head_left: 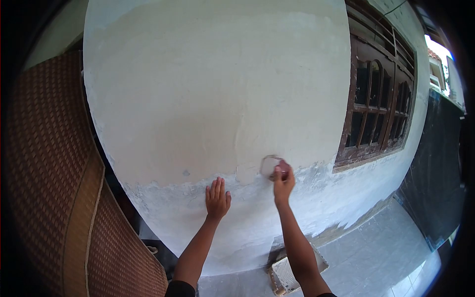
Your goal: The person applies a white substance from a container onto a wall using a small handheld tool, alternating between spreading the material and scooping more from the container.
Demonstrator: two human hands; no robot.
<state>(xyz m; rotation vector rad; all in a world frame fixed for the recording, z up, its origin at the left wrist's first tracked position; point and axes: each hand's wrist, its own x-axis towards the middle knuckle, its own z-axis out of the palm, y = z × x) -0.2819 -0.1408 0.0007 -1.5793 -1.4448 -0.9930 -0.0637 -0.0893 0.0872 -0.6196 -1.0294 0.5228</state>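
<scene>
My left hand lies flat against the painted wall, fingers stretched out, close to the line between the cream upper part and the patchy white-grey lower part. Higher and to the right, my right hand is closed on a small reddish-brown piece held against the wall. A thin, pale, looped outline shows at the left of this piece. Its exact kind is too small to make out. Flaking, uneven paint runs along the wall beside both hands.
Below my right arm, a rectangular tray with white residue stands on the grey tiled floor. A woven brown panel stands at the left. A brown wooden window is at the right, beyond it a dark sheet.
</scene>
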